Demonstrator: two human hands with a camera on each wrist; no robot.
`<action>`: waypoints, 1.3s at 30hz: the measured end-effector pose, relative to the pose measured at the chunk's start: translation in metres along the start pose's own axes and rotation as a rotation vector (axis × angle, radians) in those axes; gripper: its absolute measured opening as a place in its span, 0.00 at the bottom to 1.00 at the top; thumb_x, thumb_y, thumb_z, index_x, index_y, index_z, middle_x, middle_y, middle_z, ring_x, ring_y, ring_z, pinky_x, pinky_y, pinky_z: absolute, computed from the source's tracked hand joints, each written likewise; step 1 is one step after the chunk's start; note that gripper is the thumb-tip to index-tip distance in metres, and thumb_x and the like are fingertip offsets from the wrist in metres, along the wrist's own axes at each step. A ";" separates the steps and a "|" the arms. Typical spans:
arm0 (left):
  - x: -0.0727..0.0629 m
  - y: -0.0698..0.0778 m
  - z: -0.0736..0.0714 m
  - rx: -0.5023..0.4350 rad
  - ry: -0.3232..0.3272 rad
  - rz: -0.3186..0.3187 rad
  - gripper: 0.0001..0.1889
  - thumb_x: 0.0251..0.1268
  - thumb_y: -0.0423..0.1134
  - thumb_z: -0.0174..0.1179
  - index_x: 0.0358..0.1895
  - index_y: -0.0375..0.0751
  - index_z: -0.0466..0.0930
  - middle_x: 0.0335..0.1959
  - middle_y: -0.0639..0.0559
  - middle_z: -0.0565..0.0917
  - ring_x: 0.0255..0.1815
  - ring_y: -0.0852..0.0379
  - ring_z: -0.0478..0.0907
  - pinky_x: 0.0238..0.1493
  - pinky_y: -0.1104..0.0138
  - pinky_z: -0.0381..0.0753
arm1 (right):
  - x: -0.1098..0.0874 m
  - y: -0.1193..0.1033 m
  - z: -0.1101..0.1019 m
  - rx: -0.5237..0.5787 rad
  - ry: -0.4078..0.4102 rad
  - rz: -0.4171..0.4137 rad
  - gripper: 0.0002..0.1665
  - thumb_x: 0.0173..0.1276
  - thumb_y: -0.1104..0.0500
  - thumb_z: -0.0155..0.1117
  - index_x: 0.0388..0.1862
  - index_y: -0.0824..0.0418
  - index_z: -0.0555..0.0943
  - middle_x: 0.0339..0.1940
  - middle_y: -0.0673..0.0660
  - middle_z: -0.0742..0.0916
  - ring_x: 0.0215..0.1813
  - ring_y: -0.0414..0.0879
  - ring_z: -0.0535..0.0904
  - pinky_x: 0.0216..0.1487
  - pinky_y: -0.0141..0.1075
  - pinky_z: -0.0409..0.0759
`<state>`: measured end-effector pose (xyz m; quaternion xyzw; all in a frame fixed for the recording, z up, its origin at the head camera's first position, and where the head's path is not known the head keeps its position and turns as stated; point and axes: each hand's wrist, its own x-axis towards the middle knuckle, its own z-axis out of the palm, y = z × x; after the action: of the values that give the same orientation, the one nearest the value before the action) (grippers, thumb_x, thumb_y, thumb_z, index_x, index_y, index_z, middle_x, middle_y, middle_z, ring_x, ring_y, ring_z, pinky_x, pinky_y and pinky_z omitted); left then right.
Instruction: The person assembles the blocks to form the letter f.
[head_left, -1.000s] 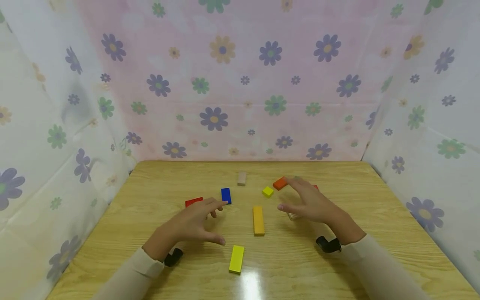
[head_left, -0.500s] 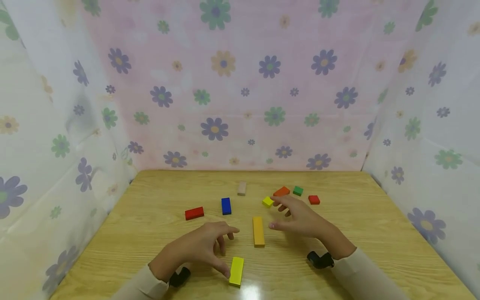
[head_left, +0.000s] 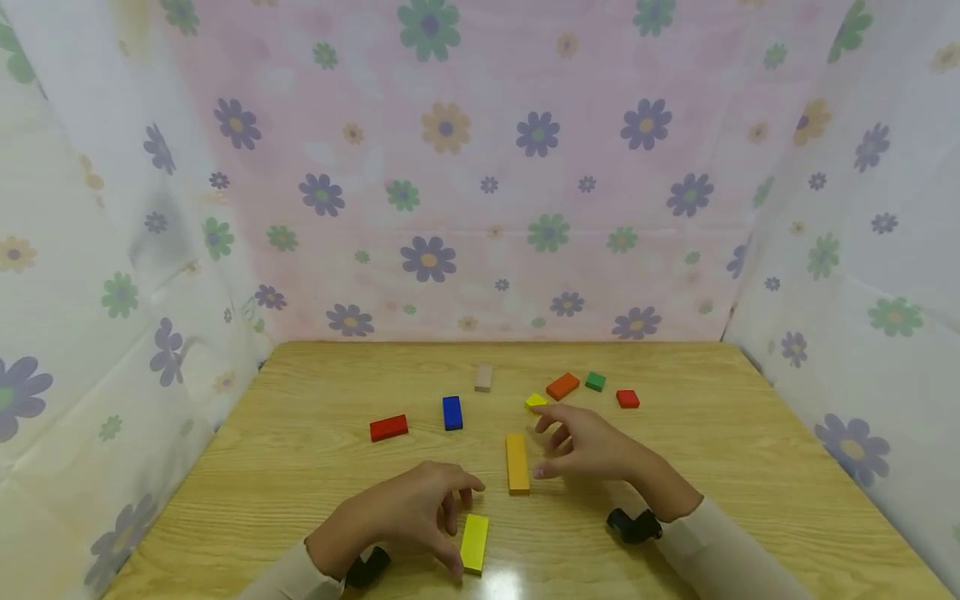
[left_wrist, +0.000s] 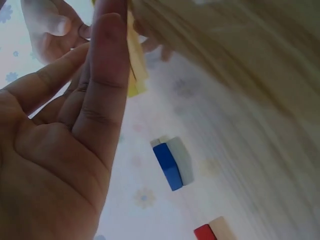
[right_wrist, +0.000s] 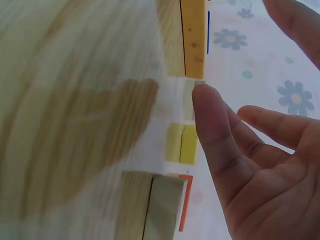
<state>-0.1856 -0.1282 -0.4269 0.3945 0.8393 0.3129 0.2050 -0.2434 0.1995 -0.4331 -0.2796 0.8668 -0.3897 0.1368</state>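
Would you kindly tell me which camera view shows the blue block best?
The left wrist view: there the blue block appears largest, unobstructed and within the frame. The head view shows it whole too, but smaller. The right wrist view shows only a thin blue strip, probably its edge, beside the orange block.

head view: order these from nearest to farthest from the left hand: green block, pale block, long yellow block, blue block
From the left hand:
1. long yellow block, just to its right
2. blue block, beyond the hand, slightly right
3. pale block, farther back, right of the blue one
4. green block, far back on the right
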 end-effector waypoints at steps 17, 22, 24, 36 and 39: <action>-0.001 0.013 0.004 0.121 0.000 -0.045 0.34 0.43 0.50 0.85 0.54 0.42 0.82 0.31 0.66 0.82 0.29 0.72 0.79 0.35 0.76 0.80 | 0.013 -0.008 0.017 -0.075 -0.049 0.047 0.60 0.51 0.47 0.87 0.79 0.64 0.67 0.51 0.47 0.83 0.48 0.43 0.82 0.46 0.33 0.84; 0.000 0.015 0.006 0.155 0.009 -0.069 0.31 0.42 0.52 0.86 0.49 0.45 0.83 0.29 0.66 0.80 0.27 0.73 0.77 0.33 0.76 0.79 | 0.014 -0.010 0.018 -0.099 -0.045 0.056 0.59 0.50 0.48 0.87 0.77 0.64 0.69 0.49 0.47 0.83 0.47 0.43 0.82 0.46 0.34 0.83; 0.000 0.015 0.007 0.155 0.006 -0.081 0.29 0.42 0.52 0.85 0.47 0.46 0.83 0.28 0.66 0.80 0.26 0.73 0.76 0.33 0.76 0.78 | 0.014 -0.011 0.018 -0.097 -0.049 0.064 0.59 0.50 0.48 0.88 0.77 0.64 0.70 0.50 0.47 0.83 0.47 0.43 0.82 0.46 0.34 0.83; 0.002 0.017 0.010 0.199 0.021 -0.093 0.26 0.42 0.53 0.85 0.42 0.48 0.84 0.27 0.66 0.79 0.25 0.73 0.74 0.31 0.76 0.77 | 0.012 -0.016 0.018 -0.089 -0.049 0.088 0.53 0.49 0.50 0.88 0.72 0.63 0.74 0.53 0.50 0.82 0.50 0.43 0.82 0.48 0.37 0.84; 0.002 0.016 0.010 0.214 0.026 -0.085 0.25 0.42 0.53 0.85 0.42 0.50 0.84 0.26 0.67 0.79 0.24 0.73 0.74 0.31 0.77 0.76 | 0.012 -0.016 0.019 -0.088 -0.043 0.090 0.52 0.48 0.50 0.88 0.70 0.63 0.75 0.52 0.50 0.82 0.49 0.43 0.82 0.48 0.38 0.84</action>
<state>-0.1724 -0.1146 -0.4229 0.3741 0.8865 0.2178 0.1638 -0.2387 0.1724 -0.4334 -0.2545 0.8917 -0.3383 0.1604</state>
